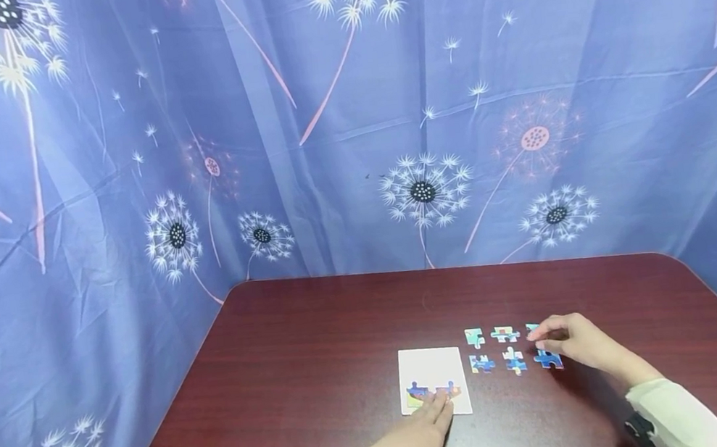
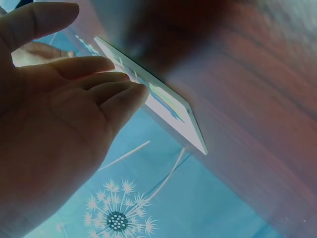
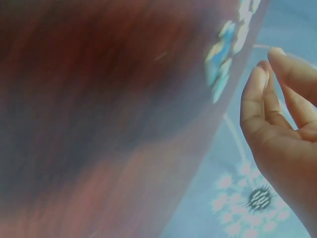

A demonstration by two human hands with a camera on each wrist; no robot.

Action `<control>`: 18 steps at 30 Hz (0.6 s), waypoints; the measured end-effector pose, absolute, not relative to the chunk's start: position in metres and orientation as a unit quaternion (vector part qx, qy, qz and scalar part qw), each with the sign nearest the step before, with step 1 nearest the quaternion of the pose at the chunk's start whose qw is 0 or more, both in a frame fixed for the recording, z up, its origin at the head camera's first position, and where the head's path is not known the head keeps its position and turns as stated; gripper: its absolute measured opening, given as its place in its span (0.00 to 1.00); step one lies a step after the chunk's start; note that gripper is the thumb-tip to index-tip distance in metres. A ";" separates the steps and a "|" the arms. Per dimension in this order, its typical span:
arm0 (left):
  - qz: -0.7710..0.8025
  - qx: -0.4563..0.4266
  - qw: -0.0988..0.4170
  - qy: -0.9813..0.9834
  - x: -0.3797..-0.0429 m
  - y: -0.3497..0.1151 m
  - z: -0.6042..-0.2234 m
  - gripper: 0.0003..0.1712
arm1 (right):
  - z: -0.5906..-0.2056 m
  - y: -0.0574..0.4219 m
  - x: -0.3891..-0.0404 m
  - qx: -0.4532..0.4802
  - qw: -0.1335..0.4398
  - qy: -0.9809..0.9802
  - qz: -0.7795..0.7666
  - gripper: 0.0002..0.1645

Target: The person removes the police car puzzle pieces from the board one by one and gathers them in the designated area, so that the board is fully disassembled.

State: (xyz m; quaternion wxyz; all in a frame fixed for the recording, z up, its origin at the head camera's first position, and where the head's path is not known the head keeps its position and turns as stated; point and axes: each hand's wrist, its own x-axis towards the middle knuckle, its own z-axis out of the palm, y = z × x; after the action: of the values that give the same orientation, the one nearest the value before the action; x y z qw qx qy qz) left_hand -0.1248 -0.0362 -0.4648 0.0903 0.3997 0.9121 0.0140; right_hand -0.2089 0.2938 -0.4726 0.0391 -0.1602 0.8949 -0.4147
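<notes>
Jigsaw pieces [image 1: 505, 335] in two rows beside a white board, both hands close by

The left hand [image 1: 411, 442] reaches in from the near side, its fingers straight and close together, the thumb held apart. It grips nothing; its fingertips rest at the near part of the white board [image 1: 430, 364], over the right-hand one of two pieces there. The right hand [image 1: 579, 342] comes in from the right, wrist raised above the worktop [image 1: 283, 377], fingers bent and thumb slightly parted from the forefinger. Nothing shows between its fingertips, which hover by the far-right piece [image 1: 532, 326] and partly cover it; whether they touch it cannot be told.

The board lies flat, left of the loose pieces. Along its near edge sit the left board piece [image 1: 418, 391] and, partly under the left fingers, the right board piece [image 1: 455, 391]; its far part is bare white. Six loose pieces lie apart on the worktop, three far and three near. Behind the worktop hangs a blue curtain [image 1: 327, 176] printed with dandelions.
</notes>
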 end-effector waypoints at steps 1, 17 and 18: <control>0.014 0.398 0.094 0.912 -0.124 -0.036 -0.464 0.40 | -0.471 0.290 -0.210 -0.165 0.034 0.895 -0.412 0.10; 0.012 0.396 0.112 0.911 -0.118 -0.030 -0.464 0.40 | -0.473 0.209 -0.224 -0.257 0.027 0.864 -0.433 0.10; 0.010 0.395 0.112 0.912 -0.118 -0.030 -0.464 0.40 | -0.474 0.205 -0.225 -0.267 0.029 0.859 -0.436 0.10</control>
State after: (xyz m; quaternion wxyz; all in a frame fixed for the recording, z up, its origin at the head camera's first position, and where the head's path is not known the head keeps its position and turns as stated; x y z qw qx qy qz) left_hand -0.1177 -0.0302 -0.4644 0.1124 0.3949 0.9118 0.0102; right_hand -0.2246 0.2050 -0.4736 0.0288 -0.2673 0.8588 -0.4362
